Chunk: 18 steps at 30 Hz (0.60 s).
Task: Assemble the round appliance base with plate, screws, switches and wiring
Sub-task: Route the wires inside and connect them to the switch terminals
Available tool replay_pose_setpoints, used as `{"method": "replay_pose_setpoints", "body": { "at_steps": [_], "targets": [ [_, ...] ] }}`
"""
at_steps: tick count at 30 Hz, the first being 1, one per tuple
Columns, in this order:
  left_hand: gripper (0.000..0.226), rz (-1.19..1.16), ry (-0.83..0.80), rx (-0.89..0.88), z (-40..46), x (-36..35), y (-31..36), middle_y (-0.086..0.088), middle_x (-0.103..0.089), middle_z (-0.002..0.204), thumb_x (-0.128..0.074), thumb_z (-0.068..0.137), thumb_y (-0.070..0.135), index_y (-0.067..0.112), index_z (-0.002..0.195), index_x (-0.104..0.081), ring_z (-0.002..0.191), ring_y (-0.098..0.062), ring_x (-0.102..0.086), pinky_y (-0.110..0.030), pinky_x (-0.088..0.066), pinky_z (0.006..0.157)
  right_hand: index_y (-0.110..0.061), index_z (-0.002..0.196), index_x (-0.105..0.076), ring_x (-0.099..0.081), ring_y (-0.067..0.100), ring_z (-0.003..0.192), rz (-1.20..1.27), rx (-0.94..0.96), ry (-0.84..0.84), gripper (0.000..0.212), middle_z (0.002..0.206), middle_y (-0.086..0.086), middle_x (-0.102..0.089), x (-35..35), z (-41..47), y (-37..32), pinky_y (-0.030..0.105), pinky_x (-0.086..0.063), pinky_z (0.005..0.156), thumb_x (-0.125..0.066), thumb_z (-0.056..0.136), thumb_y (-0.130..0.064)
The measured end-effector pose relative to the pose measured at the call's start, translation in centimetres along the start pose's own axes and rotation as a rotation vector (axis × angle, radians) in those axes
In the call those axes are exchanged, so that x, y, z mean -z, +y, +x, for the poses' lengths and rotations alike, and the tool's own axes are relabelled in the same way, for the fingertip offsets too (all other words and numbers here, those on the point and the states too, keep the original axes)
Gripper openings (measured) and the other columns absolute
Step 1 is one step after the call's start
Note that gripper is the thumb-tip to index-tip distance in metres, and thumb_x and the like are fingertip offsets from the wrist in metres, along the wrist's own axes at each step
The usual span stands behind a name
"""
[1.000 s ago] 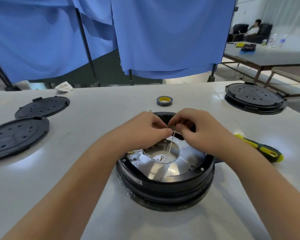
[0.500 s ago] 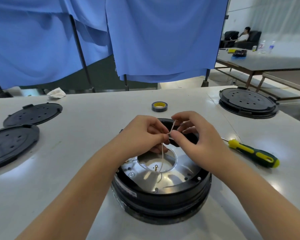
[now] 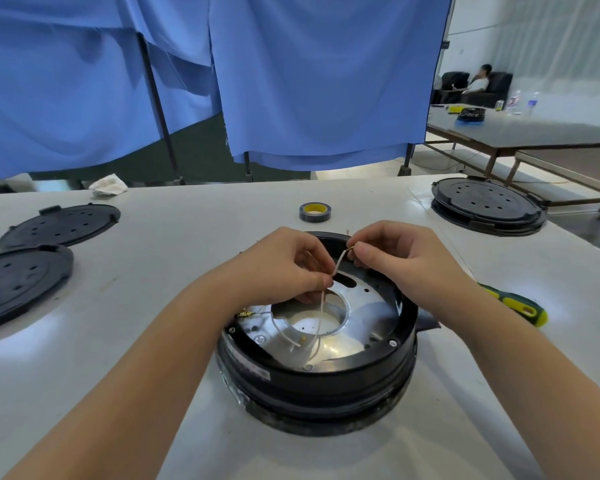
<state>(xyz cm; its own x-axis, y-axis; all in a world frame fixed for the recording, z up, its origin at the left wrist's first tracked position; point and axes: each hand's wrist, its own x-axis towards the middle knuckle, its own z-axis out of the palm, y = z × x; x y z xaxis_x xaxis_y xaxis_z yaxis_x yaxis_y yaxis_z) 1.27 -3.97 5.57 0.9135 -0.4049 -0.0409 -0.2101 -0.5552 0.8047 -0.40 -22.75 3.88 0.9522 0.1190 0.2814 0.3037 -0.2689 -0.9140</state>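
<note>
A round black appliance base (image 3: 319, 379) stands on the white table in front of me, with a shiny metal plate (image 3: 364, 313) screwed inside it. A thin white wire (image 3: 321, 306) loops over the plate's central opening. My left hand (image 3: 284, 268) pinches the wire above the plate. My right hand (image 3: 399, 258) pinches the wire's upper end, where a small brass terminal shows. Both hands hover over the far half of the base and hide its back rim.
A green-and-yellow screwdriver (image 3: 520, 304) lies right of the base. A roll of tape (image 3: 314, 212) sits behind it. Two black perforated covers (image 3: 59, 228) lie at the left, and a covered base (image 3: 487, 206) stands far right. Blue curtains hang behind the table.
My hands have drawn apart a little, stretching the wire's upper end between them. The view has dipped and shifted slightly.
</note>
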Motion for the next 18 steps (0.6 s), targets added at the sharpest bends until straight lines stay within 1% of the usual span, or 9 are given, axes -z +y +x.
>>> {"method": "replay_pose_setpoints", "body": {
  "at_steps": [3,6,8,9,12,14,15,17,18],
  "targets": [
    [0.013,0.009,-0.031,-0.004,0.0,-0.2,0.3,0.011,-0.076,0.088,-0.070,0.086,0.019,0.031,0.092,-0.071,0.086,-0.005,-0.071,-0.031,-0.056,0.089,-0.021,0.085,-0.071,-0.070,0.018,0.084,-0.043,0.018,-0.023,0.013,0.083,0.003,-0.074,0.0,-0.1,0.1,0.036,-0.056,0.085,-0.065,0.088,-0.010],
    [0.018,-0.186,-0.082,0.041,0.0,-0.2,0.5,0.004,-0.077,0.093,-0.068,0.080,0.021,0.024,0.097,-0.071,0.096,-0.009,-0.071,-0.032,-0.054,0.092,-0.019,0.084,-0.071,-0.070,0.024,0.085,-0.036,0.034,-0.027,0.014,0.084,0.007,-0.074,0.1,0.0,0.1,0.043,-0.055,0.087,-0.064,0.088,-0.008],
    [0.016,-0.302,-0.103,0.050,0.0,-0.3,0.5,-0.001,-0.078,0.092,-0.066,0.087,0.019,0.017,0.102,-0.070,0.094,-0.011,-0.072,-0.032,-0.054,0.091,-0.019,0.083,-0.071,-0.070,0.025,0.084,-0.030,0.046,-0.021,0.014,0.083,0.008,-0.074,0.3,0.1,0.3,0.044,-0.055,0.086,-0.065,0.088,-0.007],
    [0.013,-0.316,-0.084,0.045,0.0,-0.4,0.4,-0.002,-0.078,0.089,-0.065,0.091,0.018,0.016,0.103,-0.069,0.092,-0.011,-0.073,-0.033,-0.055,0.091,-0.019,0.082,-0.071,-0.070,0.026,0.084,-0.036,0.054,-0.024,0.014,0.083,0.007,-0.073,0.3,0.1,0.3,0.044,-0.056,0.085,-0.065,0.087,-0.008],
    [0.009,-0.265,0.031,0.007,0.3,-1.0,0.2,-0.001,-0.077,0.079,-0.065,0.092,0.021,0.018,0.100,-0.068,0.084,-0.010,-0.073,-0.034,-0.056,0.091,-0.022,0.079,-0.072,-0.069,0.024,0.082,-0.066,0.086,-0.016,0.014,0.079,0.004,-0.073,0.4,0.2,0.6,0.039,-0.057,0.081,-0.067,0.086,-0.011],
    [0.007,-0.228,0.058,-0.034,0.4,-1.5,0.2,0.000,-0.076,0.074,-0.065,0.092,0.019,0.020,0.099,-0.068,0.078,-0.009,-0.073,-0.029,-0.058,0.085,-0.024,0.075,-0.071,-0.067,0.013,0.079,-0.131,0.114,0.053,0.016,0.077,-0.004,-0.071,0.3,0.3,1.0,0.028,-0.053,0.078,-0.065,0.087,-0.016],
    [0.008,-0.197,0.055,-0.050,0.4,-1.7,0.2,0.001,-0.075,0.071,-0.064,0.092,0.019,0.022,0.098,-0.068,0.073,-0.006,-0.072,-0.023,-0.058,0.078,-0.024,0.075,-0.070,-0.065,0.008,0.079,-0.198,0.126,0.107,0.016,0.077,-0.008,-0.070,0.3,0.4,1.3,0.022,-0.050,0.077,-0.063,0.088,-0.018],
    [0.008,-0.124,0.041,-0.067,0.3,-2.1,0.2,0.004,-0.074,0.067,-0.063,0.093,0.018,0.021,0.095,-0.071,0.061,0.001,-0.066,-0.010,-0.050,0.057,-0.021,0.082,-0.069,-0.061,0.004,0.084,-0.342,0.120,0.205,0.015,0.083,-0.010,-0.068,0.3,0.7,1.9,0.019,-0.046,0.076,-0.056,0.091,-0.019],
    [0.009,-0.090,0.033,-0.070,0.2,-2.3,0.2,0.003,-0.073,0.066,-0.063,0.093,0.018,0.020,0.093,-0.072,0.057,0.003,-0.064,-0.007,-0.045,0.051,-0.021,0.089,-0.067,-0.060,0.005,0.088,-0.381,0.098,0.226,0.015,0.089,-0.009,-0.067,0.4,0.8,2.1,0.019,-0.045,0.076,-0.053,0.093,-0.019]
  ]
}}
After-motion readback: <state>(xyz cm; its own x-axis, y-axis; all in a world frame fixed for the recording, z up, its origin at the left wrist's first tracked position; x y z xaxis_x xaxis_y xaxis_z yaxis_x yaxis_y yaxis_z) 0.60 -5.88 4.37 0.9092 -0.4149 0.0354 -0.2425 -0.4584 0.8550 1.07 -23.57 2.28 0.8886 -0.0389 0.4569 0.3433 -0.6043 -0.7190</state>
